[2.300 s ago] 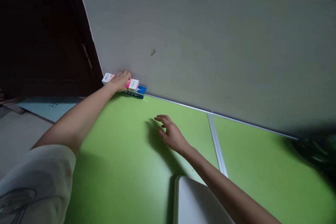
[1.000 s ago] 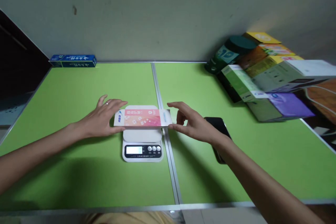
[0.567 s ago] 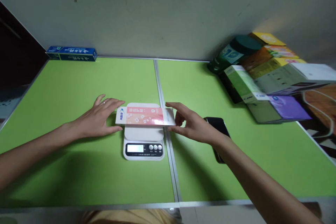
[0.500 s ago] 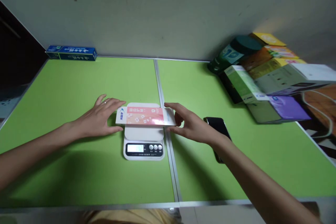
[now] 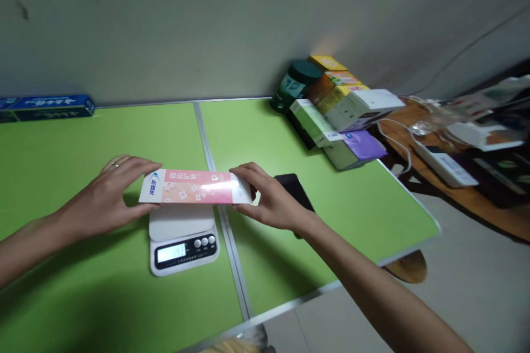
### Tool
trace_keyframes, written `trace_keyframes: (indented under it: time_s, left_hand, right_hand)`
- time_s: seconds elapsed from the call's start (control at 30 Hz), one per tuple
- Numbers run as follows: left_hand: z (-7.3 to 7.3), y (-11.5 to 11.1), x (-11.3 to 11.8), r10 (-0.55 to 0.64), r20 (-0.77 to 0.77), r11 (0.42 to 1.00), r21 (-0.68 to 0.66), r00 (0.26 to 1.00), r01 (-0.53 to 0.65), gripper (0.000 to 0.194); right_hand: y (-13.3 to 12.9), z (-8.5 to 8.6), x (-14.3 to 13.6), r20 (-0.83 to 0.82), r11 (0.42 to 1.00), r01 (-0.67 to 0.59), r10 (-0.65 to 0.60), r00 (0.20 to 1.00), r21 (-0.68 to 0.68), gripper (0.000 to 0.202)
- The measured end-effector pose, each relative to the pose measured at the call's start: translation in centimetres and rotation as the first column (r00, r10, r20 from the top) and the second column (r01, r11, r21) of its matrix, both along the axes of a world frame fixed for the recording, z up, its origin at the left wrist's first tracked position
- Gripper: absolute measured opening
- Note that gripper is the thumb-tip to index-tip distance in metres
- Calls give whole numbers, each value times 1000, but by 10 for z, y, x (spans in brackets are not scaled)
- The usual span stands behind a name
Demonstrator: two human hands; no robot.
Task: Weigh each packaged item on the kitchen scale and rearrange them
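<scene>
Hands hold a long pink box by its two ends, the left one curled round the white end, the right hand pinching the other end between thumb and fingers, so both are closed on it. The box lies lengthwise just over the white scale, whose lit display faces the person; I cannot tell whether it rests on the platform or hangs a little above. It is much longer than the platform and overhangs on both sides. To my eye the risk is plain: if either hand leans on it, the reading will be off, and if one end is let go first the box may tip and slide onto the green surface. A dark phone lies just behind the right wrist and could be knocked. Boxes are heaped by the wall, a blue carton far left.
</scene>
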State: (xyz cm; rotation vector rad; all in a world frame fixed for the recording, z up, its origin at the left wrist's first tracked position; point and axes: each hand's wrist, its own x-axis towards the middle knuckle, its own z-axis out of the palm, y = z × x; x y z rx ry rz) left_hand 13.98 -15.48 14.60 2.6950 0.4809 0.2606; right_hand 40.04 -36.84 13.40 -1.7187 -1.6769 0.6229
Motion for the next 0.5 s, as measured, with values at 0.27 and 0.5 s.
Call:
trace_keyframes:
  time_s: [0.27,0.5]
  left_hand:
    - [17,-43,85,19,4,996,-82,1000,-18,51]
    - [1,-77,155,-276,-137,960,-85,951,266,47]
  right_hand:
    - [-74,-15,85,136,764,588,-633,762,265,48]
    - [-84,-20,176,210,364,872,-928,308,328,46]
